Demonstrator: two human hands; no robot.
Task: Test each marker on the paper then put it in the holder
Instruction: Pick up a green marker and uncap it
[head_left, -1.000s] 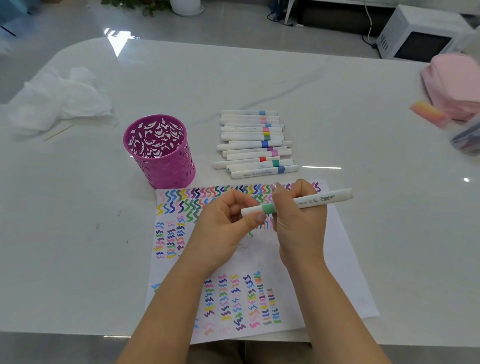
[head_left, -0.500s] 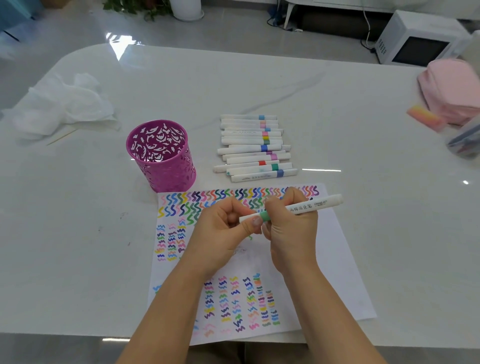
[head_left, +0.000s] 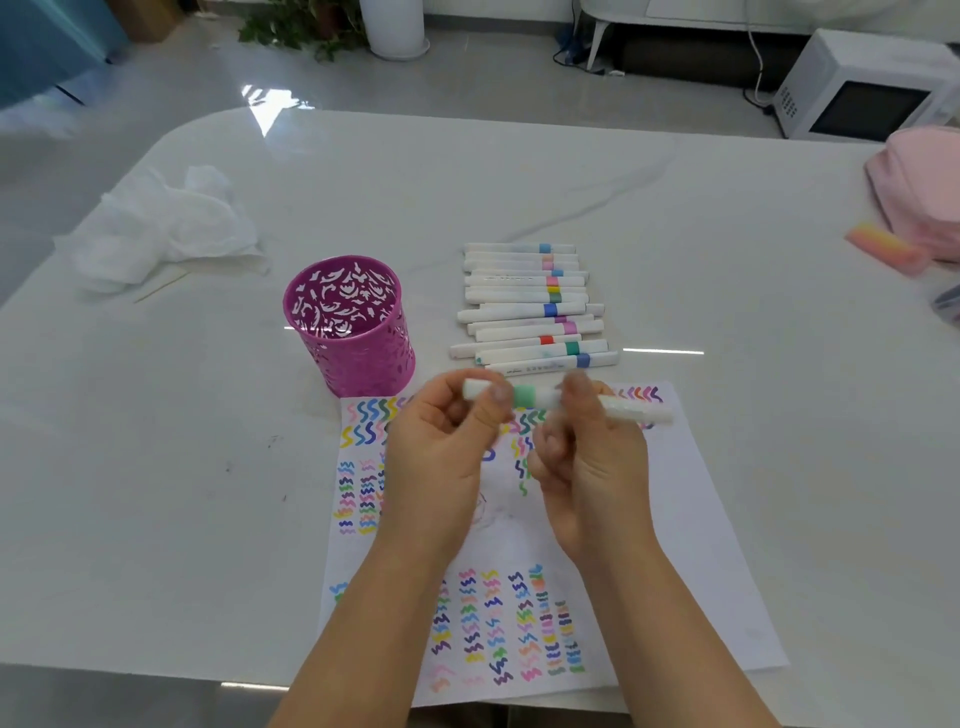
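Green-banded marker (head_left: 535, 397) held level above top edge of paper (head_left: 701, 545), just right of holder (head_left: 348, 332). Left hand (head_left: 441, 447) pinches cap end and right hand (head_left: 587, 457) grips barrel, opposed holds probably for pulling or seating cap. Spare markers (head_left: 530, 312) in row on table (head_left: 156, 467), within reach.

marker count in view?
13, approximately. One green-banded marker, gripped by left hand and right hand above the paper; about 12 in the row of markers right of the magenta holder. They overlap, so some may be hidden.
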